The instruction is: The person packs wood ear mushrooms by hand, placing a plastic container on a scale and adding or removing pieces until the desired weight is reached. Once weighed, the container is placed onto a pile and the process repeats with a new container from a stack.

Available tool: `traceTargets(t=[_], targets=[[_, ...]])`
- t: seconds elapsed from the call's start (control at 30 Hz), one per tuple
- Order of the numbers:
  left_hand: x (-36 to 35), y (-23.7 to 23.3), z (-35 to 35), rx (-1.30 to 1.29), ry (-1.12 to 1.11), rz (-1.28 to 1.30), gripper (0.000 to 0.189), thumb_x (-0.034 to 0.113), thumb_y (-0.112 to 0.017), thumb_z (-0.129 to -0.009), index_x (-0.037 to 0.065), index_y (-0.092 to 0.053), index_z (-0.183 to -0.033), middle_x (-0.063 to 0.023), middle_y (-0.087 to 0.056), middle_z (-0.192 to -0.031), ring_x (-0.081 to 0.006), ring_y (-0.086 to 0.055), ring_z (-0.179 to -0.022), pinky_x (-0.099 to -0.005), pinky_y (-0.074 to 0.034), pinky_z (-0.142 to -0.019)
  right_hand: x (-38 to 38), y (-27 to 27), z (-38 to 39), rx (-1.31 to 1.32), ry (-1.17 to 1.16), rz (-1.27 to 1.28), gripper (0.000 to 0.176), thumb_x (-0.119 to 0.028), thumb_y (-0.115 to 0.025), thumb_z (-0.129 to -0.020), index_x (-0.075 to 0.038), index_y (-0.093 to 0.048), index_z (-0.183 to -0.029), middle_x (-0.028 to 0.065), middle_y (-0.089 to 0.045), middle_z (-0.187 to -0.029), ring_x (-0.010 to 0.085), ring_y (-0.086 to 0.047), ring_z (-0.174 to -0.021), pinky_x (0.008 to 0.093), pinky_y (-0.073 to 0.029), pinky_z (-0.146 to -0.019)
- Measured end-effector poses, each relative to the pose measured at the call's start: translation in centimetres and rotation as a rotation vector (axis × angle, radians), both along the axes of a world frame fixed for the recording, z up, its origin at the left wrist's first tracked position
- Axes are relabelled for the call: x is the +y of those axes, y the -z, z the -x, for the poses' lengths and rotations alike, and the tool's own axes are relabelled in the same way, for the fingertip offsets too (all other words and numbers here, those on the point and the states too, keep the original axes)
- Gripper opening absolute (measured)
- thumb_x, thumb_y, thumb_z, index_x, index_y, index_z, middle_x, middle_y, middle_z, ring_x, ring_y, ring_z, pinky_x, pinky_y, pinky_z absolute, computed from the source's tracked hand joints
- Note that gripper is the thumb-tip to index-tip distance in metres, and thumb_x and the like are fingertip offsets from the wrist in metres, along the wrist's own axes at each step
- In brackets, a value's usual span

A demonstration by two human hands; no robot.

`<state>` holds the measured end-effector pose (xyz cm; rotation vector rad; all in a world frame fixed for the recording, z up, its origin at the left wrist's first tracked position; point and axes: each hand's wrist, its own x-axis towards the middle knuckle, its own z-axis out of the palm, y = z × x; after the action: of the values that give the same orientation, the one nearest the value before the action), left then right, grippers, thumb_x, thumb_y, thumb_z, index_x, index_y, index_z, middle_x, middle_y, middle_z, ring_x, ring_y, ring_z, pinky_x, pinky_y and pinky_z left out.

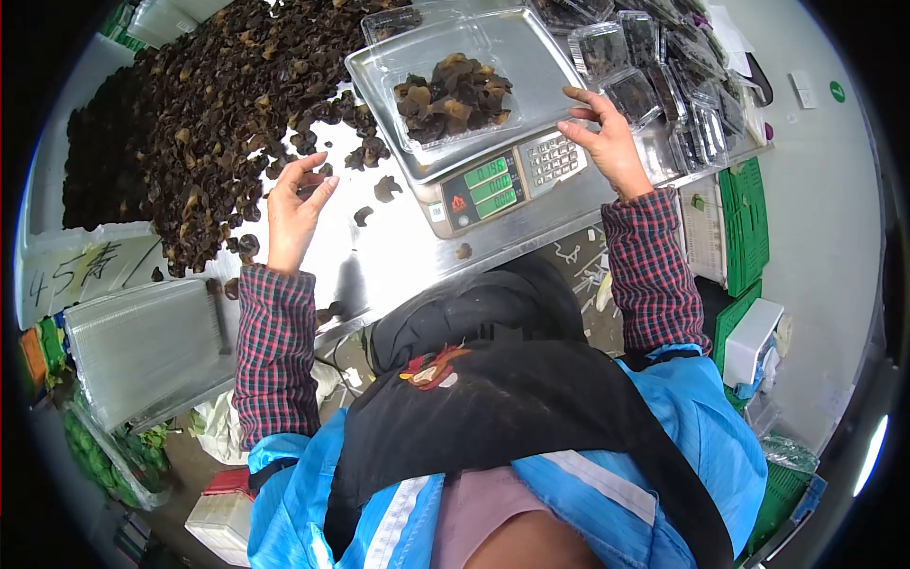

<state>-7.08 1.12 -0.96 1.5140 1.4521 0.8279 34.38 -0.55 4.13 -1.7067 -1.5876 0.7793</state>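
A digital scale [493, 190] with lit green displays stands on the metal table. On its steel pan [540, 57] lies an open clear plastic box [389, 104] holding a heap of dark brown wood-ear-like pieces [455, 100]. My left hand [296, 211] hovers left of the scale, near loose dark pieces [387, 189], with its fingers apart and nothing held. My right hand [609, 142] is raised at the right edge of the pan, thumb and fingers apart, with nothing between them.
A large pile of dark pieces [218, 114] covers the back left. Filled clear boxes [607, 57] crowd the back right. Stacked empty clear trays [147, 351] stand at the left, below a white foam box [90, 266]. Green crates [744, 228] are at the right.
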Motion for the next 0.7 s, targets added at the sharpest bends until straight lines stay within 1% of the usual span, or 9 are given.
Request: traceTargets(t=[0.17, 0.4, 0.47, 0.5, 0.53, 0.6, 0.63, 0.67, 0.7], targets=[[-0.2, 0.3, -0.5, -0.037, 0.001, -0.019, 0.033, 0.009, -0.070, -0.084, 0.004, -0.063, -0.116, -0.0053, -0.066, -0.104, -0.0110, -0.061, -0.085, -0.0264, -0.052, -0.078, -0.4, -0.3, -0.3, 0.059, 0.055, -0.040, 0.044, -0.010, -0.072, -0.078, -0.005, -0.061, -0.120, 0.0106, -0.054, -0.120, 0.0220, -0.057, -0.104, 0.0325, -0.053, -0.085], [-0.3, 1.2, -1.6, -0.064, 0.005, -0.023, 0.031, 0.006, -0.068, -0.084, 0.002, -0.063, -0.115, -0.0059, -0.067, -0.105, -0.0097, -0.059, -0.083, -0.0260, -0.051, -0.077, 2.0, 1.7, -1.6, -0.028, -0.016, -0.119, 0.033, -0.012, -0.070, -0.079, -0.008, -0.067, -0.112, 0.0093, -0.058, -0.116, 0.0216, -0.059, -0.101, 0.0314, -0.053, -0.082], [-0.4, 0.8, -2.4, -0.051, 0.025, 0.009, 0.030, 0.008, -0.066, -0.088, 0.001, -0.061, -0.116, -0.0052, -0.067, -0.106, -0.0105, -0.059, -0.087, -0.0255, -0.049, -0.082, 3.4, 2.1, -0.7, -0.062, -0.055, -0.202, 0.025, -0.013, -0.067, -0.081, -0.010, -0.070, -0.105, 0.0087, -0.060, -0.113, 0.0214, -0.060, -0.100, 0.0316, -0.052, -0.082], [-0.4, 0.6, -2.9, -0.055, 0.022, 0.023, 0.031, 0.008, -0.067, -0.087, 0.001, -0.061, -0.116, -0.0053, -0.067, -0.106, -0.0107, -0.059, -0.088, -0.0256, -0.049, -0.083, 4.2, 1.7, 0.0, -0.058, -0.059, -0.188, 0.019, -0.016, -0.067, -0.082, -0.010, -0.071, -0.099, 0.0098, -0.060, -0.114, 0.0223, -0.060, -0.099, 0.0334, -0.052, -0.081], [-0.5, 0.2, -3.4, -0.042, 0.011, 0.025, 0.031, 0.008, -0.067, -0.087, 0.001, -0.061, -0.117, -0.0048, -0.066, -0.106, -0.0105, -0.059, -0.087, -0.0255, -0.049, -0.082, 5.0, 1.9, 0.5, -0.054, -0.061, -0.194, 0.019, -0.016, -0.067, -0.082, -0.010, -0.071, -0.099, 0.0098, -0.060, -0.114, 0.0223, -0.060, -0.099, 0.0334, -0.052, -0.081], [-0.6, 0.5, -3.9, -0.048, -0.024, -0.010, 0.031, 0.006, -0.069, -0.084, 0.002, -0.064, -0.114, -0.0062, -0.067, -0.105, -0.0092, -0.059, -0.082, -0.0251, -0.050, -0.074, 7.2, 2.6, 1.1, -0.170, -0.091, -0.202, 0.017, -0.019, -0.068, -0.082, -0.009, -0.072, -0.096, 0.0111, -0.059, -0.117, 0.0255, -0.059, -0.101, 0.0359, -0.051, -0.084], [-0.7, 0.4, -4.2, -0.044, -0.028, -0.012, 0.031, 0.006, -0.069, -0.084, 0.002, -0.064, -0.114, -0.0062, -0.067, -0.105, -0.0092, -0.059, -0.082, -0.0251, -0.050, -0.074, 8.3, 3.4, 1.3, -0.207, -0.098, -0.247, 0.021, -0.026, -0.070, -0.080, -0.009, -0.072, -0.093, 0.0110, -0.060, -0.118, 0.0289, -0.058, -0.104, 0.0372, -0.048, -0.089], [-0.9, 0.3, -4.5, -0.031, -0.043, -0.009, 0.031, 0.006, -0.069, -0.084, 0.002, -0.064, -0.114, -0.0061, -0.068, -0.104, -0.0092, -0.058, -0.082, -0.0251, -0.050, -0.073, 9.4, 4.1, 1.7, -0.202, -0.102, -0.249, 0.021, -0.026, -0.070, -0.080, -0.009, -0.072, -0.093, 0.0110, -0.060, -0.118, 0.0289, -0.058, -0.104, 0.0372, -0.048, -0.089], [-1.0, 0.1, -4.7, -0.016, -0.060, -0.006, 0.031, 0.007, -0.069, -0.084, 0.002, -0.064, -0.114, -0.0059, -0.068, -0.103, -0.0091, -0.058, -0.081, -0.0250, -0.050, -0.073, 10.4, 4.6, 2.3, -0.299, -0.116, -0.268, 0.024, -0.028, -0.072, -0.078, -0.009, -0.073, -0.092, 0.0105, -0.060, -0.116, 0.0296, -0.057, -0.105, 0.0374, -0.046, -0.091]])
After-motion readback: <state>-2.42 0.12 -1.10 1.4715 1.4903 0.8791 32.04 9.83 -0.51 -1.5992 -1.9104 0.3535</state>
